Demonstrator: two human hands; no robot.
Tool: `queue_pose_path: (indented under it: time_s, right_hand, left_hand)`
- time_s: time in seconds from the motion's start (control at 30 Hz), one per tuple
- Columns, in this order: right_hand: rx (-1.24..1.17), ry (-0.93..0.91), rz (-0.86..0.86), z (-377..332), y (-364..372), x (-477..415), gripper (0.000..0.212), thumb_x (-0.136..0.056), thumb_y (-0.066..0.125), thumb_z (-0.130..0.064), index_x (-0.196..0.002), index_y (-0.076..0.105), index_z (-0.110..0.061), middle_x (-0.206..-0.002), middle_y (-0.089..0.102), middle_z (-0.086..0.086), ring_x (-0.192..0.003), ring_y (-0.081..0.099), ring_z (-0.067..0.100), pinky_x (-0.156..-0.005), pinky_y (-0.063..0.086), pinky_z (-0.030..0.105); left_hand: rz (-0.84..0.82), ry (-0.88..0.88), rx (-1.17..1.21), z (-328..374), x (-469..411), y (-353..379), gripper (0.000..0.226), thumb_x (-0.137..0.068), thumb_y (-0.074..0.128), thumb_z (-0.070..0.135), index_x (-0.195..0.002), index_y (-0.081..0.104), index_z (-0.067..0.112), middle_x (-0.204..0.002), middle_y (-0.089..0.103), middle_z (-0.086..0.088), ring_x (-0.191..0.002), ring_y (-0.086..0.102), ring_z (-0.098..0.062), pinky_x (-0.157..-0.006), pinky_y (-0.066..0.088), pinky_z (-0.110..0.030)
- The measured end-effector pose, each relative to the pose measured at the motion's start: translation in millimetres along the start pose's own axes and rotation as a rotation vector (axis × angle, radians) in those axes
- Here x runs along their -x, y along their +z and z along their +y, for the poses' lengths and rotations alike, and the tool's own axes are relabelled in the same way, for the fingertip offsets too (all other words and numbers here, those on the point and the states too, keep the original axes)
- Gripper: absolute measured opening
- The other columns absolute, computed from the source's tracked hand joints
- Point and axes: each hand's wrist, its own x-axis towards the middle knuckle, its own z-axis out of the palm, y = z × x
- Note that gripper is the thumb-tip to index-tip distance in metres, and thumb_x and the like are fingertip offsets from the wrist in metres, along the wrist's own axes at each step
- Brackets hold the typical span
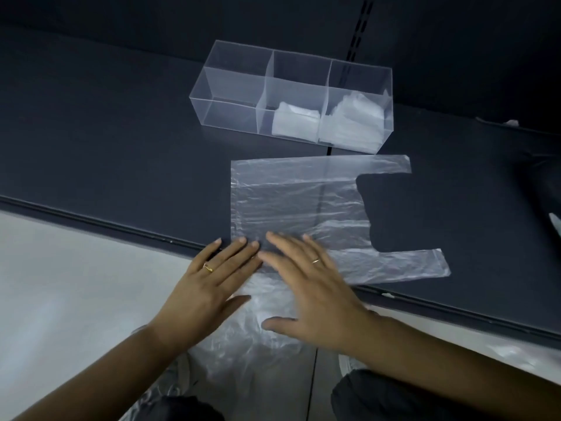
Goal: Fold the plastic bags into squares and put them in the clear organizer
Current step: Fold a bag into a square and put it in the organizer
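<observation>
One bag (291, 202) under left grip (209, 287), right grip (312, 293)

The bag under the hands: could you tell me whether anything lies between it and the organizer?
Nothing visible does. The bag lies flat, the organizer just beyond its far edge, only bare shelf between. The left hand and right hand rest flat on it.

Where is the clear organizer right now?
In the head view the clear organizer sits upper centre on the dark shelf, just beyond the flat plastic bag.
</observation>
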Motion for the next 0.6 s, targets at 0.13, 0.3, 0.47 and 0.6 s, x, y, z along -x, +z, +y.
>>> queue_pose_path:
  time_s: [0.13, 0.3, 0.47, 0.6]
  right_hand:
    - [0.11, 0.074, 0.157, 0.5, 7.0, -3.2, 0.047, -0.069, 0.076, -0.028, -0.113, 0.064, -0.015, -0.125, 0.06, 0.005, -0.113, 0.057, 0.024, -0.101, 0.037, 0.036]
    - [0.052, 0.135, 0.338, 27.6, -17.1, 28.9, 0.014, -0.084, 0.059, -0.027, -0.08, 0.07, -0.019, -0.091, 0.068, -0.008, -0.086, 0.061, 0.013, -0.085, 0.037, 0.03]
    - [-0.204, 0.39, 0.108, 57.8, -73.5, 61.2, 0.014, -0.085, 0.071, -0.021, -0.074, 0.067, -0.029, -0.077, 0.067, -0.021, -0.078, 0.062, -0.002, -0.078, 0.044, 0.019]
    - [-0.448, 0.512, 0.166, 88.7, -116.4, 59.8, 0.009, -0.077, 0.065, -0.037, -0.076, 0.07, -0.03, -0.073, 0.069, -0.02, -0.068, 0.058, -0.012, -0.068, 0.038, 0.001]
  left_hand:
    - [0.166, -0.005, 0.115, 6.4, -10.0, -11.0, 0.029, -0.09, 0.055, 0.018, -0.113, 0.071, 0.01, -0.124, 0.065, -0.004, -0.123, 0.056, -0.022, -0.104, 0.042, -0.042]
    - [0.188, -0.28, 0.411, 19.2, -10.3, -40.8, 0.03, -0.092, 0.053, 0.04, -0.096, 0.077, 0.023, -0.102, 0.069, 0.017, -0.106, 0.057, 0.002, -0.096, 0.039, -0.011]
    - [0.092, -0.582, 0.789, 7.2, -12.8, -78.3, 0.014, -0.077, 0.06, 0.045, -0.078, 0.073, 0.05, -0.085, 0.07, 0.03, -0.083, 0.064, 0.013, -0.073, 0.04, 0.002]
    - [0.033, -0.66, 1.009, -19.7, -25.6, -91.4, 0.019, -0.081, 0.059, 0.039, -0.088, 0.075, 0.044, -0.092, 0.073, 0.019, -0.09, 0.065, 0.008, -0.073, 0.041, 0.001]
